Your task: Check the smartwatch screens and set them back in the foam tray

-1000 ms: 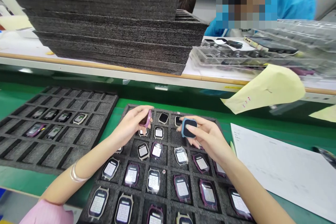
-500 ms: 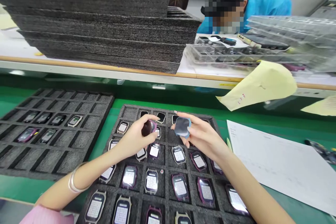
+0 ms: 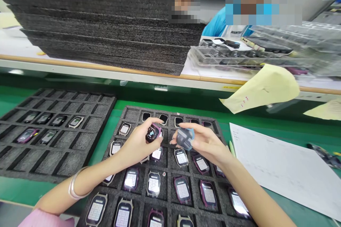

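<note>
My left hand [image 3: 141, 138] is closed around a purple-framed smartwatch [image 3: 153, 133] without a strap, its dark screen lit with a coloured watch face. To its right, my right hand [image 3: 209, 142] pinches a dark, rounded-square piece with a blue edge [image 3: 184, 138]; whether it is a whole watch I cannot tell. Both hands are above a black foam tray [image 3: 169, 165]. Strapless watches with purple or pale frames sit in its compartments, such as a silver one [image 3: 153, 183] and a purple one [image 3: 182, 189]. Most show white list screens; those in the back row are dark.
A second foam tray [image 3: 71, 152] with several watches lies at left. Stacked foam sheets [image 3: 106, 32] and clear plastic boxes [image 3: 234, 55] stand on the shelf. White paper [image 3: 287, 170] lies at right, and yellow paper [image 3: 263, 88] hangs from the shelf. People sit behind.
The watch in my left hand now shows a lit face where its screen was dark. My right hand has lowered slightly and tilted its piece. The co-worker in blue has raised their head.
</note>
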### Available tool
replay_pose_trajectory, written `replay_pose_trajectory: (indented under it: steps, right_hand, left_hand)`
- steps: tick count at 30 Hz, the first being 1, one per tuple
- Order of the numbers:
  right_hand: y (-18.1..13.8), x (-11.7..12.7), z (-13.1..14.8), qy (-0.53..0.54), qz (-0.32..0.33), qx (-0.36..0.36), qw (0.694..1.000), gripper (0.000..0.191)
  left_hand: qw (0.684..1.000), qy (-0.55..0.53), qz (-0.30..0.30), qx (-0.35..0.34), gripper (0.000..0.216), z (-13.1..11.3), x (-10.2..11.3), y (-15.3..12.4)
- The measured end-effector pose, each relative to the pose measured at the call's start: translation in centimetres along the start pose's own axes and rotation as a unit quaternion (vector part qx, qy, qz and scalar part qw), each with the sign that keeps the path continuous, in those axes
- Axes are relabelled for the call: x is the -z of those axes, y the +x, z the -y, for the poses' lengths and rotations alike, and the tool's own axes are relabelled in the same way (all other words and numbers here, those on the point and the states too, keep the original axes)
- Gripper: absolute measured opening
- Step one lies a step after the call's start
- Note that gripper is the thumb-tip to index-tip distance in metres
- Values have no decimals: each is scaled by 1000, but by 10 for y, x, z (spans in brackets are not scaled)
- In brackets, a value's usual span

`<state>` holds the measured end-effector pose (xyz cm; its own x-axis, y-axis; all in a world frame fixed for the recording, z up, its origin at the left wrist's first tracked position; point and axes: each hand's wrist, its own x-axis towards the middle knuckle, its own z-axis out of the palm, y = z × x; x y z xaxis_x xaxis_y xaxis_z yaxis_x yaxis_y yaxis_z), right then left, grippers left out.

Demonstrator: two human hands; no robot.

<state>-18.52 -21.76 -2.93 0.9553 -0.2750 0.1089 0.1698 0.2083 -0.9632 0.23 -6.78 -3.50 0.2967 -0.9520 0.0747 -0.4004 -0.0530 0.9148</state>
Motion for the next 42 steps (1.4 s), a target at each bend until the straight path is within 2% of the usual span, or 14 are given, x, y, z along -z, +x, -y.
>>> replay_pose_trajectory:
  steps: [6,11,16,29,37,42]
  right_hand:
    - [1,-2,0,-4,-27,10,1000,38]
    - [-1,-2,0,-12,-35,5,999,36]
    - [-2,-4,1,-20,-31,3,999,37]
    - [-6,-5,2,-22,-47,-18,998,38]
    - [-10,-5,3,-6,-39,-16,999,39]
    - [-11,-6,4,-9,-48,-15,999,42]
  left_hand:
    - [1000,0,5,-6,38,0,-1,1]
    - [999,-25,37,-13,32,0,0,3]
    - [1000,-20,13,-13,33,5,0,4]
    - [999,-1,13,-30,29,1,0,2]
    - [1000,-1,8,-14,25,-4,-1,0]
    - [1000,-27,9,0,31,-5,-4,0]
